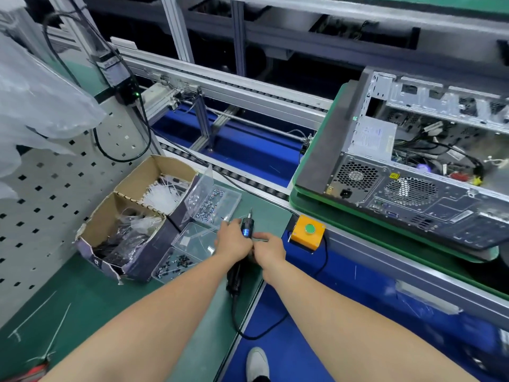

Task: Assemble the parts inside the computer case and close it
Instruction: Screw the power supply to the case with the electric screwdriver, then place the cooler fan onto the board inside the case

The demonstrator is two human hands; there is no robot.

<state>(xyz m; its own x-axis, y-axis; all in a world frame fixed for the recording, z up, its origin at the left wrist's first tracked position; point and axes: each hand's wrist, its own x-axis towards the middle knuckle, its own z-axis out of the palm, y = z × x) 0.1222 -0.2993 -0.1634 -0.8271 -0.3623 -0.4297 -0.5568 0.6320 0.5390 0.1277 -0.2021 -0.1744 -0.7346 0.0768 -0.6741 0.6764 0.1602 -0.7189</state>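
The left hand (234,242) is wrapping its fingers round the front part of the electric screwdriver (246,230), just behind the blue-lit collar, with the bit pointing away from the person. The right hand (271,250) is meeting the tool from the right, with its fingertips against the body right beside the left hand's grip; whether they are pinching it or only touching cannot be told. Behind the grip, towards the person, the tool's black handle is lying on the green mat (110,299), and its cable (248,332) is looping off the bench edge.

The computer case (413,188) is lying well apart from the grip, up and to the right. It is resting on its side on a green pallet (305,188), open side up, with wires and a power supply showing inside. Between grip and case, just to the right of the hands, a yellow button box (308,232) is sitting at the bench edge. Just left of and beyond the grip, clear trays (217,205) are holding screws. Farther left, a cardboard box (132,216) is holding cable ties.
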